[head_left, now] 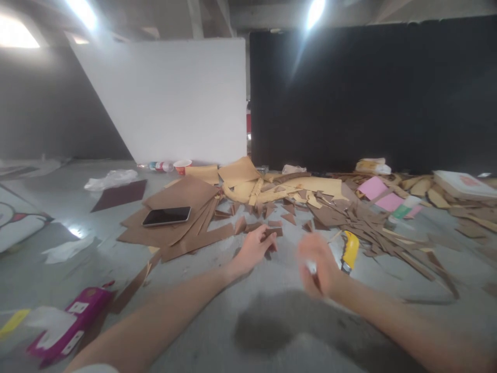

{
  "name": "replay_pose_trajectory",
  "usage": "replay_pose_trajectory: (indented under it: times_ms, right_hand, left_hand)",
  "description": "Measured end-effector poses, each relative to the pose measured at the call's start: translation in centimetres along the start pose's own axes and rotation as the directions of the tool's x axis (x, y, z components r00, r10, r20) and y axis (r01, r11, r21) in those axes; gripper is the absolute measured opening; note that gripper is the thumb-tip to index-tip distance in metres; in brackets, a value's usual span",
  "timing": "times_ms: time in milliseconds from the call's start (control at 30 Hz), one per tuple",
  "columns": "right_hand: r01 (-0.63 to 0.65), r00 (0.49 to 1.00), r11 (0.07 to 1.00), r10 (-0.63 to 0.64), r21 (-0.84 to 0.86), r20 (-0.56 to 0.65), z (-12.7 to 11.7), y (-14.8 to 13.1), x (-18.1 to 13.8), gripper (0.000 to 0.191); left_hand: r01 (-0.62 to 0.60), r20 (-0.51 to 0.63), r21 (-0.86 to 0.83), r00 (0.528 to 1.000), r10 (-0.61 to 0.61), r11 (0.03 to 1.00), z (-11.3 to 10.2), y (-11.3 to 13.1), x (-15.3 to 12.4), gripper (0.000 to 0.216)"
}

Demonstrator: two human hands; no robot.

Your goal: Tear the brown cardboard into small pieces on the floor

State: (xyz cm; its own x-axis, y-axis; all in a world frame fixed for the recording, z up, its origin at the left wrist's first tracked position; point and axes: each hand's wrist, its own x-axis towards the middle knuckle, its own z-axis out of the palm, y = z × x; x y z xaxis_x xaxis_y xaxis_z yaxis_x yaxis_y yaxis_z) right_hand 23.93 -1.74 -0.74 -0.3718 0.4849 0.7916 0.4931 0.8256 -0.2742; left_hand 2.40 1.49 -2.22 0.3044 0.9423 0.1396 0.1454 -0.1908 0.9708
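Note:
My left hand (254,249) rests low over the table, its fingers closed on a small brown scrap (276,231) of sheet material. Smeared by motion, my right hand (319,267) is raised a little to the right, with fingers curled in. A dark brown bit seems to show under its fingertips, too blurred to name. Beside that hand lies a yellow-handled cutter (350,248). Small brown triangular scraps (289,218) lie just beyond my left hand. A long brown strip (202,243) runs to its left.
A phone (166,216) sits on stacked brown sheets (186,190). Tan offcuts (240,173) and brown strips (373,228) heap at the back and right. A magenta case (73,326) lies front left. White (186,98) and black (368,98) panels stand behind the table.

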Motion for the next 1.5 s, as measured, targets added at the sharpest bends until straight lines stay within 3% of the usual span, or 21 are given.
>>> replay_pose_trajectory:
  times_ms: [67,100,167,233,333,533,800,1000,1500]
  right_hand:
    - [-0.202,0.977,0.978,0.204,0.052,-0.055,1.0,1.5,0.3,0.029]
    - [-0.321,0.945,0.942,0.325,0.1,-0.028,1.5,2.2,0.6,0.029]
    - [-0.499,0.865,0.848,0.477,0.18,0.153,2.0,3.1,0.9,0.03]
    - [-0.551,0.817,0.807,0.469,0.214,0.335,2.2,3.5,1.0,0.038]
    - [-0.561,0.793,0.8,0.445,0.215,0.416,2.1,3.3,1.0,0.043]
    - [-0.576,0.782,0.794,0.468,0.192,0.411,2.0,3.3,0.9,0.041]
    - [-0.574,0.785,0.799,0.476,0.178,0.397,1.8,3.5,0.9,0.044]
    - [-0.626,0.742,0.737,0.462,0.256,0.485,2.0,3.7,0.6,0.044]
    - [-0.603,0.756,0.765,0.458,0.227,0.468,1.8,3.3,0.9,0.045]
  left_hand:
    - [-0.014,0.011,-0.02,1.0,0.014,1.0,0.0,0.2,-0.1,0.034]
    - [-0.02,0.025,-0.028,0.999,0.021,0.999,0.0,0.3,-0.1,0.033]
    - [-0.032,0.051,-0.025,0.998,0.033,0.999,0.0,0.5,-0.1,0.033]
    - [-0.038,0.061,-0.002,0.997,0.038,0.999,0.0,0.5,-0.1,0.033]
    - [-0.034,0.069,0.022,0.997,0.033,0.999,0.0,0.4,0.0,0.033]
    - [-0.037,0.101,0.059,0.994,0.031,0.998,0.0,0.4,0.0,0.031]
    - [-0.016,0.03,0.138,0.999,0.012,0.99,0.1,0.6,0.1,0.032]
    - [-0.026,0.096,0.155,0.995,0.011,0.988,0.1,0.7,-0.1,0.032]
    - [-0.037,0.1,0.172,0.995,0.019,0.984,0.4,0.4,0.0,0.034]
